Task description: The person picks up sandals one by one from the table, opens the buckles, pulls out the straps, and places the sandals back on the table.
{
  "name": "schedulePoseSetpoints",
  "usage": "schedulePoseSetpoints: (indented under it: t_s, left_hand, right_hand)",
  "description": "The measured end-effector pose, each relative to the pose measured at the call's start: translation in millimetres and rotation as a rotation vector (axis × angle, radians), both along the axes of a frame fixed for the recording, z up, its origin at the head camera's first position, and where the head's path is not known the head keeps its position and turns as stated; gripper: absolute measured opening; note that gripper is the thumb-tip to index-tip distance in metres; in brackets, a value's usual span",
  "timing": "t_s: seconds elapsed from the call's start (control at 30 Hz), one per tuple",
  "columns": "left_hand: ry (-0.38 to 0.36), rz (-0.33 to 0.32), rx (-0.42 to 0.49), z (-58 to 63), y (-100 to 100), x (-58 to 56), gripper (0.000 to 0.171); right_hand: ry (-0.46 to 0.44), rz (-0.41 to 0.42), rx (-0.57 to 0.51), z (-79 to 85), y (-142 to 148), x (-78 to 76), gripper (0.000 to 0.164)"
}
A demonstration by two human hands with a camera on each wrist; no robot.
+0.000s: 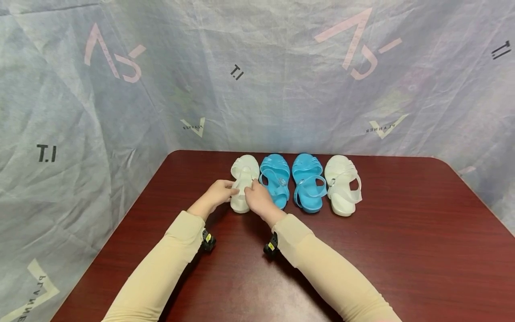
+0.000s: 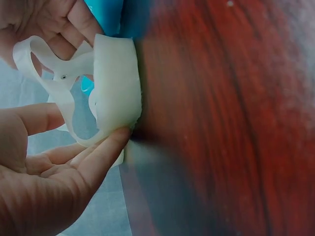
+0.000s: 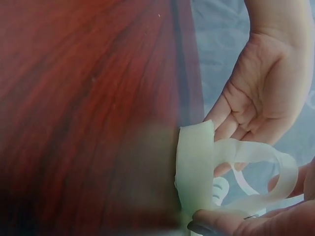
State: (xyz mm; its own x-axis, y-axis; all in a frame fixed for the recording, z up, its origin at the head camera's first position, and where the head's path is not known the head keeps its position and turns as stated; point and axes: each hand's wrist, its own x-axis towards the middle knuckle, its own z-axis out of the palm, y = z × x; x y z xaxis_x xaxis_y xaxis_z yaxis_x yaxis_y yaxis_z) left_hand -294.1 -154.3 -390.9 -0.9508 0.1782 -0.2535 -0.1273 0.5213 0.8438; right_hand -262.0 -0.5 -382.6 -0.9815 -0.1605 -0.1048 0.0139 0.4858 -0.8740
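Note:
At the left end of a row of sandals, a white sandal lies sole down on the table, toe toward the back. My left hand holds its left side, and my right hand grips the right side by the strap. In the left wrist view, the left fingers lie along the sole's edge at the heel, with the thumb by the looped strap. The right wrist view has a right fingertip at the heel's other edge.
Two blue sandals and another white sandal stand to the right, toes toward the back. The dark red wooden table ends at a grey printed cloth hanging behind it and on the left.

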Motion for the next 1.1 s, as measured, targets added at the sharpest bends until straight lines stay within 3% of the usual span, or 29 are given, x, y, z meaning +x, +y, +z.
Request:
schedulePoseSetpoints:
  t_s: [0.83,1.1]
  left_hand:
    - [-0.003,-0.016,-0.003,4.9,0,14.0,0.041]
    - [0.006,-0.021,-0.006,0.1,-2,18.5,0.041]
  right_hand:
    - [-0.031,0.017,-0.054,2.7,6,11.2,0.057]
    - [0.000,0.021,-0.037,-0.2,8,16.3,0.052]
